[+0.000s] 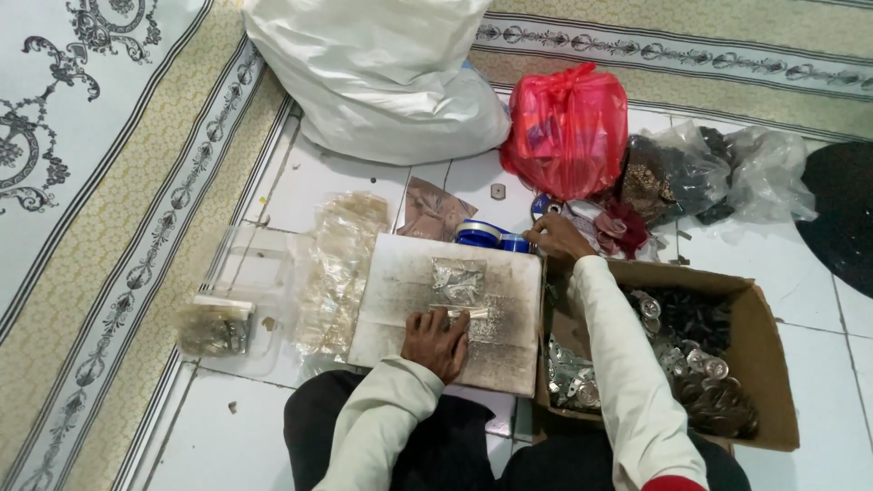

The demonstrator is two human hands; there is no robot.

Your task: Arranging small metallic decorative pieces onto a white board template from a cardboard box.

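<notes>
The left hand (436,341) presses its fingers flat on a small clear bag (470,314), so it stays put on the white board (400,300). The right hand (556,236) reaches by the blue tape roll (491,236); I cannot tell if its fingers grip anything. The box of metal bits (727,282) sits close on the floor, easy to reach.

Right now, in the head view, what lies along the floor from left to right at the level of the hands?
Patterned carpet → clear plastic tub → pile of small clear bags → worn white board with the left hand resting on it → cardboard box of metal caps.
</notes>
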